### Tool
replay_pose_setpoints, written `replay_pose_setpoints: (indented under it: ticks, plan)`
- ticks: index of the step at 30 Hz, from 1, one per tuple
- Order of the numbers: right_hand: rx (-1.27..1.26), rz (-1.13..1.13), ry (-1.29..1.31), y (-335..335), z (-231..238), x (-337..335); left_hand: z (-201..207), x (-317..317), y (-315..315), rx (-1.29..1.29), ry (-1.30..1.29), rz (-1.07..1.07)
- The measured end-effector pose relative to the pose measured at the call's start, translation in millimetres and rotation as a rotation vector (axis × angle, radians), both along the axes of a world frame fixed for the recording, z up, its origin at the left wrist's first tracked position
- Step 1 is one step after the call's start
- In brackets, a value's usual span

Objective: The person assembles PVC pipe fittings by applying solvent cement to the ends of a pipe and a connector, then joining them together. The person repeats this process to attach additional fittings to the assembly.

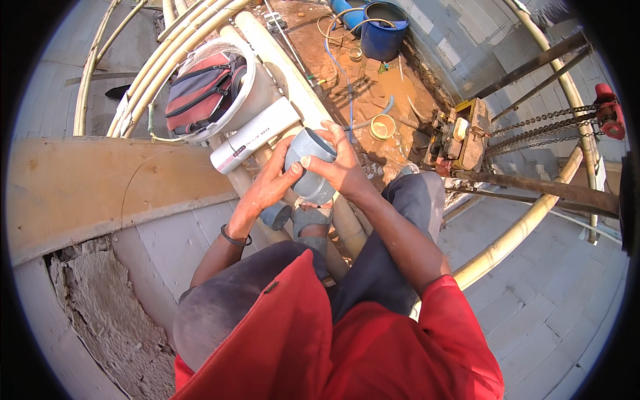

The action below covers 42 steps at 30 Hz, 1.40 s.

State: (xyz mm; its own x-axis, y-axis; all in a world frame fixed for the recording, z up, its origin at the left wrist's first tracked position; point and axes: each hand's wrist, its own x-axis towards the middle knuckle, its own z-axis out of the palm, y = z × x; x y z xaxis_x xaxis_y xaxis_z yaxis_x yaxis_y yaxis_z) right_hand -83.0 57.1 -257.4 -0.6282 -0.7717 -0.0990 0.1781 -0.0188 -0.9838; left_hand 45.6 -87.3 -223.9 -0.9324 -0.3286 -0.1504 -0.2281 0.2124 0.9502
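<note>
Both hands grip a short grey plastic pipe coupling [311, 148] from its two sides, held tilted above my lap. My left hand [270, 183] wraps its left side, thumb on the near face. On the other side my right hand [343, 168] closes round it, with its thumb pressed near the rim and its fingers over the far edge. Just beyond my left hand, a white plastic pipe [257, 135] with dark printing lies across bamboo poles. A second grey pipe fitting [275, 215] sits below my left wrist, partly hidden by my leg.
A white bucket [257, 90] holding a red and grey bag [207, 93] stands far left. Blue drums [385, 40] and a small yellow container [383, 127] are on muddy ground. At right hang a chain hoist [608, 117] and yellow machine [467, 133]. A wooden board [87, 190] runs left.
</note>
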Motion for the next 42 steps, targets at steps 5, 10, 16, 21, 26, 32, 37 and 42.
replay_pose_setpoints:
  ticks: [5, 10, 16, 21, 26, 32, 37, 42]
  plan:
    - [0.263, -0.282, -0.105, -27, -35, -8, -77, 76, -24, -0.563, -0.239, 0.326]
    - [0.388, -0.318, 0.058, -57, -60, 10, -119, 108, -16, -0.363, -0.262, 0.324]
    - [0.508, -0.233, 0.095, -79, -65, 22, -59, 116, -64, 0.024, -0.176, 0.463]
    - [0.638, -0.301, 0.093, -96, -59, 40, -20, 105, -81, -0.074, -0.151, 0.318]
    - [0.759, -0.142, 0.270, -82, -57, 45, -26, 95, -66, 0.128, -0.113, 0.316]
    - [0.312, -0.231, 0.591, -36, -36, 45, -16, 83, -58, 0.050, -0.217, 0.178]
    - [0.315, 0.001, 0.657, 15, -31, 12, -7, 86, -65, 0.064, -0.256, 0.182]
    - [0.713, -0.290, 0.555, 54, -69, -113, 3, 85, -65, 0.117, -0.302, 0.252]
